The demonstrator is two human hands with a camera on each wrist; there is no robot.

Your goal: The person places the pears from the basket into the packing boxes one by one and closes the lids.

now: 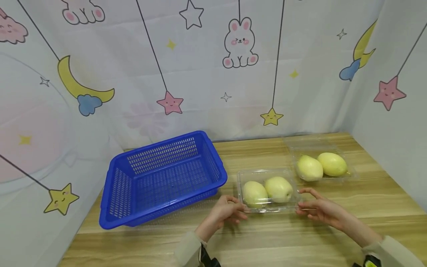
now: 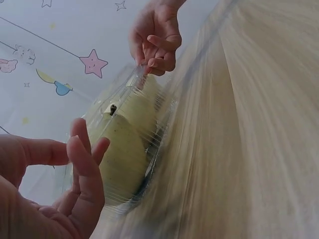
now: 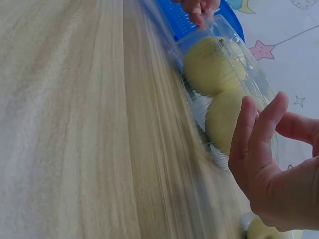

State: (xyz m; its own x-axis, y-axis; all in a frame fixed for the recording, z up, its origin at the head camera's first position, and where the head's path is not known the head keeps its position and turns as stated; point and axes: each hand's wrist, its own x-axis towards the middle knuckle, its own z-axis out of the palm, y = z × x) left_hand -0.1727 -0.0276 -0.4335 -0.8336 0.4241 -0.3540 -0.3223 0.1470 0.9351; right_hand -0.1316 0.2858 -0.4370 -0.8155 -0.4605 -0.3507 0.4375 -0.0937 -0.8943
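Observation:
A clear plastic clamshell box (image 1: 267,171) sits on the table with two pale yellow, pear-like fruits (image 1: 278,189) inside and its lid lying over them. At its front left corner, my left hand (image 1: 226,212) pinches the rim between thumb and fingers. My right hand (image 1: 321,212) pinches the opposite, front right corner. The left wrist view shows the fruit (image 2: 122,154) through the plastic, with the left thumb and fingertips (image 2: 82,149) close at the edge. In the right wrist view the right fingers (image 3: 261,132) bend at the box's near end.
A blue slotted plastic basket (image 1: 163,202) stands left of the box. Behind and to the right, a second clear box (image 1: 313,142) has its lid folded back and holds two yellow fruits (image 1: 332,164). A printed curtain (image 1: 200,66) hangs along the back of the wooden table (image 1: 267,241).

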